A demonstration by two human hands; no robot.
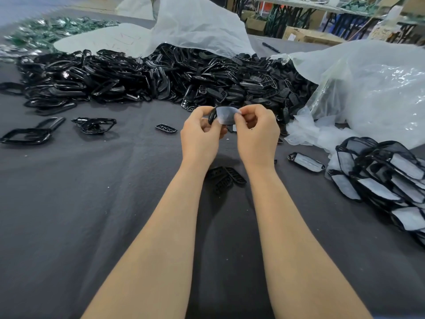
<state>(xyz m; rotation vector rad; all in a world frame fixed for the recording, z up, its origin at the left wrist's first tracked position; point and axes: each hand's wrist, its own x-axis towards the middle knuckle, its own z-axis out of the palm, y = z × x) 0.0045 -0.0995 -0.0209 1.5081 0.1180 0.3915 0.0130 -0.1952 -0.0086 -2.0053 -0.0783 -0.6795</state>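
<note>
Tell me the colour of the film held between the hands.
Pale translucent grey film, on a black frame; head view.

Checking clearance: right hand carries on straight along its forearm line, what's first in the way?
Probably the pile of black plastic parts just beyond the right hand, which pinches grey film; height gap unclear.

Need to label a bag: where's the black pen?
Head view: the black pen lies far back, right of centre, on the grey table between the white bag and the clear bag.
</note>
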